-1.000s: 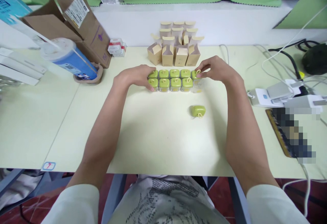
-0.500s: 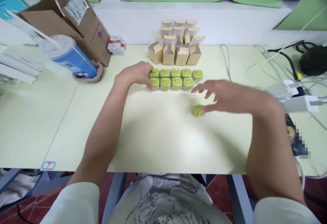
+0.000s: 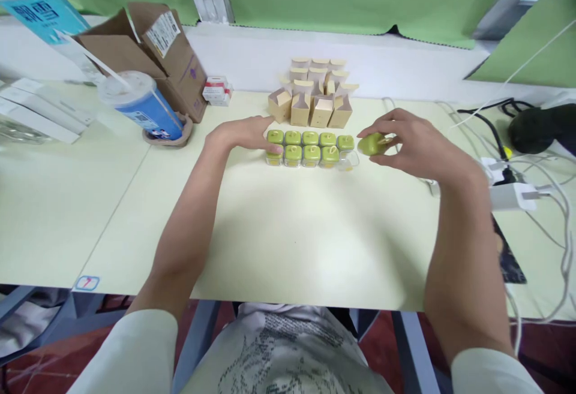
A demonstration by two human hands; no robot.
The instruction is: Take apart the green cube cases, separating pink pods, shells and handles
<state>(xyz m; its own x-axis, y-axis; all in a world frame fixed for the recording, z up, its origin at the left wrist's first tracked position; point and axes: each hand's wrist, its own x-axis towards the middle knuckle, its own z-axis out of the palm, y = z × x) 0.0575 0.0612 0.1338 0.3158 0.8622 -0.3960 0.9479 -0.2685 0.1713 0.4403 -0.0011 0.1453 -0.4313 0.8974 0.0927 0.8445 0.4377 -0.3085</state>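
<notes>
Two rows of small clear jars (image 3: 311, 162) with yellow-green lids stand side by side on the table. At the front row's right end is a lidless clear jar (image 3: 348, 162). My left hand (image 3: 243, 134) rests against the left end of the rows, thumb on the front corner jar and the fingers apart. Just right of the lidless jar, my right hand (image 3: 407, 145) holds a yellow-green lid (image 3: 371, 144) with a small loop handle, raised and tilted on its side.
Several open kraft boxes (image 3: 321, 112) stand behind the jars. At left are a blue cup (image 3: 153, 112) in a holder, a cardboard carton (image 3: 180, 70) and small white boxes (image 3: 217, 91). White chargers (image 3: 513, 196) and cables lie at right.
My right hand has picked the lid up from the table and moved it up and right, beside the lidless jar. My left hand stays at the rows' left end. The view has shifted slightly.
</notes>
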